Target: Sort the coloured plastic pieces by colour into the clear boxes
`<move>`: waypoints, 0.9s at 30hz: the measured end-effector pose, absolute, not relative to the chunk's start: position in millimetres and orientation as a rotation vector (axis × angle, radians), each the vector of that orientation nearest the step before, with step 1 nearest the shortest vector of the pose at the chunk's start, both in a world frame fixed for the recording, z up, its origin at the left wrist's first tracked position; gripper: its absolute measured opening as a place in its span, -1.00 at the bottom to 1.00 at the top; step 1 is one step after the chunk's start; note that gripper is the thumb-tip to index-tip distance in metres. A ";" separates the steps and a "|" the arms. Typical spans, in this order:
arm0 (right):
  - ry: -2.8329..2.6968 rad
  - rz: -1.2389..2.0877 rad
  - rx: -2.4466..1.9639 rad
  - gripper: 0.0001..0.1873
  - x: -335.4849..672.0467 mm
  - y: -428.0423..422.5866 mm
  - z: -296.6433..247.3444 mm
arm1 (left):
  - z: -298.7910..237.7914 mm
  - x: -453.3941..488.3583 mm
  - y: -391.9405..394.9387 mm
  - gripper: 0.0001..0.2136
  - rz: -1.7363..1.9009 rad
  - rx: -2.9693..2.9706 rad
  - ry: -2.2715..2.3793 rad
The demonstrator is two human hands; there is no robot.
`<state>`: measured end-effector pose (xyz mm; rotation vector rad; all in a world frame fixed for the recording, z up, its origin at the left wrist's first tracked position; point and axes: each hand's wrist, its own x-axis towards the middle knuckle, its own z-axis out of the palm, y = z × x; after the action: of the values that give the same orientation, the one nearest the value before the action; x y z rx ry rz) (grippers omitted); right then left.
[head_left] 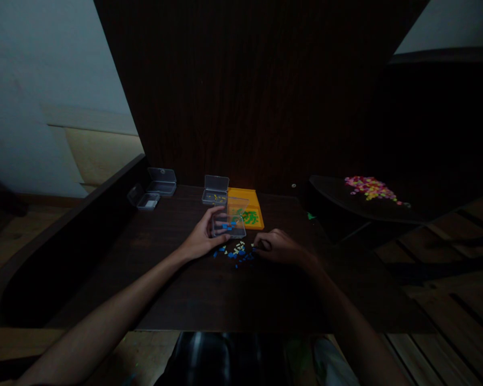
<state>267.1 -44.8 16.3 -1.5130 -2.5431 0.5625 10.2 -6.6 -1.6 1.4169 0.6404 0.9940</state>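
Note:
My left hand (203,236) is closed around the left side of a clear plastic box (237,234) with its lid raised. Several small blue pieces (227,227) lie inside that box. On the dark table just in front of it is a loose pile of small blue and pale yellow pieces (240,251). My right hand (277,246) is at the right edge of this pile, thumb and fingertips pinched together. Whatever sits between those fingertips is too small and dim to make out.
Behind the clear box, an open orange case (257,199) holds green pieces (249,217). Another open clear box (215,197) contains yellow pieces. Two more open clear boxes (163,186) stand at the back left. Pink and yellow pieces (370,188) are heaped on a raised ledge at right.

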 end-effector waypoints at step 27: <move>-2.680 0.424 -1.694 -0.80 256.6 -51.6 11.3 | -2.9 9.9 -5.8 -0.35 0.997 1.404 0.638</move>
<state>256.6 -51.6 11.3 -1.6939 -2.6798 0.4236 9.9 -5.8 -2.9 1.4039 0.6384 0.9971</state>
